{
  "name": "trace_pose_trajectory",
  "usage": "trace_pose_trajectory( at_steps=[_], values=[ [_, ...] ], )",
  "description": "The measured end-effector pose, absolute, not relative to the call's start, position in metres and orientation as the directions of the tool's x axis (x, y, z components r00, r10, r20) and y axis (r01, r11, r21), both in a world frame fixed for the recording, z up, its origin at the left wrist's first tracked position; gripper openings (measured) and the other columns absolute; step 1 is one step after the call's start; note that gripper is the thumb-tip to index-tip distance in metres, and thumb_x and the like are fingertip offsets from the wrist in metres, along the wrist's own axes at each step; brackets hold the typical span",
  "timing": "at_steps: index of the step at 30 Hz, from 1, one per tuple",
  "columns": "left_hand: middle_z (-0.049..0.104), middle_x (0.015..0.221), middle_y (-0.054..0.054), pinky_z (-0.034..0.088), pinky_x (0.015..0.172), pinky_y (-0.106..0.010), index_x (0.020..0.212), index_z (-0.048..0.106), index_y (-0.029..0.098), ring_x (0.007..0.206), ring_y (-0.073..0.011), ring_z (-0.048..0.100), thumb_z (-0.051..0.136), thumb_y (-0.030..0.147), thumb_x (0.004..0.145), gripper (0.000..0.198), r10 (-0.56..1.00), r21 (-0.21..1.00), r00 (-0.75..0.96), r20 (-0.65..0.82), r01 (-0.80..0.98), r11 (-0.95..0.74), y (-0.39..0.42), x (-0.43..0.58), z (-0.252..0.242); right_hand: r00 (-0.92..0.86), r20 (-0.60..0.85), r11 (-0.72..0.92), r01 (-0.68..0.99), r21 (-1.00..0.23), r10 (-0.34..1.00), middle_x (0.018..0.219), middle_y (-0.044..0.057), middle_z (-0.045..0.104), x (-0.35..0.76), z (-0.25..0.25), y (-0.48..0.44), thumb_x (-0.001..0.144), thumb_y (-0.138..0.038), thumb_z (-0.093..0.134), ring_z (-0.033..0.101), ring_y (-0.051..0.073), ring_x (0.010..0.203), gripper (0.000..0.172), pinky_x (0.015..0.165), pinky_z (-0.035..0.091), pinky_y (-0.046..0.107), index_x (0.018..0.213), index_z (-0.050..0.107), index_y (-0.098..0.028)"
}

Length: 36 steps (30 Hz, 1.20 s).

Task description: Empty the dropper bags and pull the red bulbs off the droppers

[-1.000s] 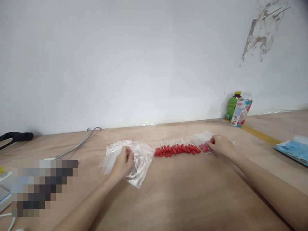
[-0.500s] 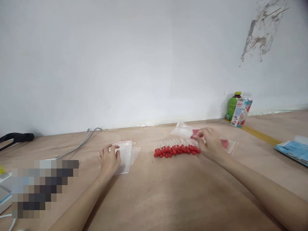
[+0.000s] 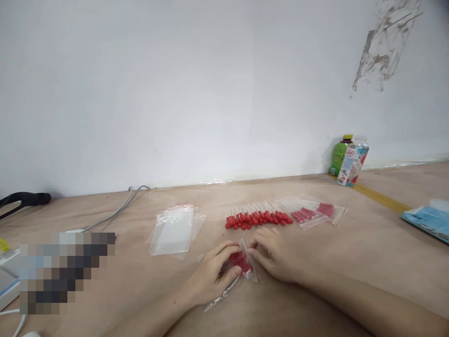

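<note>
Both hands have come in from the sides to the middle of the bench point(image 3: 315, 290), near its front edge. The left hand point(image 3: 213, 274) has left the empty bags point(image 3: 173, 227). The right hand point(image 3: 275, 255) has left the filled bags point(image 3: 312, 211), which now lie flat again at the right end of the row.

Between the hands lies a small clear bag point(image 3: 242, 269) with red tips showing through it. It rests on the bench, slanted, with its lower end trailing toward the camera. The left hand grips it, fingers curled over the red part. The right hand pinches its upper edge with its fingertips. The two hands almost touch.

Behind them the sticks point(image 3: 257, 217) lie in a row, red tips toward the camera, just beside the filled bags. The empty bags sit in a loose pile to the left, well apart from the hands. A cable point(image 3: 119, 208) runs back to the wall on the left. Two bottles point(image 3: 347, 159) stand against the wall at the far right. A blue pack point(image 3: 426, 220) lies at the right edge.
</note>
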<state>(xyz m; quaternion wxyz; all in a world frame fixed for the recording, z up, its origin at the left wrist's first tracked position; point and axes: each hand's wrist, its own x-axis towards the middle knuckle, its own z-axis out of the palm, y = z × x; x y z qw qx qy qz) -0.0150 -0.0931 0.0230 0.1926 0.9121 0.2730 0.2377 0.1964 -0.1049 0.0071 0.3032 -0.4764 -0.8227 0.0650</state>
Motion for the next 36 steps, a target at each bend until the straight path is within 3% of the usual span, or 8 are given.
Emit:
trace_pose_trajectory(
  at_steps=[5,11,16,18,23,28,31,36],
  values=[
    [0.045,0.127,-0.007,0.036,0.098,-0.037,0.125,0.041,0.023,0.115,-0.0201,0.044,0.043,0.033,0.087,0.040,0.615,0.509,0.751,0.241,0.442,-0.739,-0.085,-0.010,0.020,-0.213,0.226,0.303,0.797,-0.522,0.951,0.070,0.001,0.060,0.209,0.002,-0.094,0.080,-0.040,0.047,0.051,0.017,0.073,0.027,0.068,0.031,0.029,0.069,0.060,-0.019],
    [0.029,0.140,-0.008,0.029,0.103,-0.041,0.135,0.027,0.023,0.127,-0.0239,0.029,0.052,0.039,0.081,0.062,0.580,0.492,0.801,0.146,0.450,-0.745,-0.075,-0.009,0.009,-0.278,0.014,0.211,0.694,-0.689,0.960,0.075,-0.002,0.062,0.197,0.002,-0.098,0.081,-0.040,0.042,0.053,0.017,0.075,0.027,0.088,0.024,0.042,0.077,0.062,-0.021],
    [0.027,0.141,-0.007,0.028,0.104,-0.040,0.134,0.027,0.023,0.127,-0.0250,0.029,0.059,0.035,0.075,0.069,0.571,0.516,0.804,0.165,0.423,-0.745,-0.071,-0.009,0.013,-0.088,0.052,0.102,0.778,-0.620,0.995,0.105,0.005,0.056,0.197,0.002,-0.096,0.075,-0.033,0.050,0.045,0.025,0.103,0.030,0.090,0.024,0.045,0.103,0.058,-0.025],
    [0.029,0.139,-0.008,0.028,0.104,-0.040,0.134,0.027,0.023,0.126,-0.0251,0.029,0.061,0.031,0.073,0.071,0.550,0.523,0.809,0.207,0.384,-0.761,-0.070,-0.008,0.014,-0.032,0.044,0.052,0.804,-0.593,0.999,0.106,0.006,0.054,0.196,0.001,-0.094,0.076,-0.033,0.049,0.042,0.026,0.107,0.030,0.089,0.025,0.046,0.104,0.058,-0.027],
    [0.032,0.137,-0.009,0.029,0.103,-0.039,0.132,0.031,0.022,0.125,-0.0244,0.031,0.062,0.027,0.072,0.067,0.540,0.519,0.793,0.282,0.348,-0.781,-0.071,-0.006,0.012,-0.032,0.020,0.038,0.733,-0.679,0.999,0.099,0.001,0.056,0.191,0.001,-0.092,0.074,-0.040,0.051,0.043,0.024,0.104,0.019,0.088,0.025,0.046,0.078,0.064,-0.027],
    [0.034,0.136,-0.010,0.032,0.101,-0.041,0.132,0.033,0.022,0.123,-0.0228,0.034,0.054,0.026,0.080,0.056,0.532,0.478,0.793,0.296,0.360,-0.801,-0.071,-0.006,0.012,-0.100,0.021,0.087,0.721,-0.688,0.995,0.101,0.000,0.057,0.190,0.004,-0.103,0.070,-0.039,0.055,0.044,0.025,0.103,0.016,0.088,0.022,0.048,0.069,0.065,-0.027],
    [0.042,0.130,-0.007,0.036,0.098,-0.039,0.123,0.046,0.025,0.118,-0.0189,0.040,0.041,0.020,0.087,0.036,0.496,0.397,0.806,0.323,0.361,-0.844,-0.067,-0.002,0.014,-0.107,-0.008,0.071,0.712,-0.699,0.994,0.099,0.001,0.059,0.190,0.006,-0.106,0.071,-0.034,0.054,0.045,0.025,0.100,0.016,0.086,0.023,0.046,0.065,0.065,-0.025],
    [0.053,0.115,-0.008,0.041,0.091,-0.031,0.106,0.060,0.020,0.107,-0.0167,0.048,0.039,0.015,0.088,0.028,0.358,0.232,0.838,0.412,0.283,-0.931,-0.056,0.008,0.013,-0.108,-0.028,0.052,0.670,-0.740,0.994,0.093,0.000,0.061,0.189,0.005,-0.102,0.068,-0.038,0.059,0.048,0.023,0.093,0.019,0.086,0.021,0.045,0.061,0.065,-0.022]
  ],
)
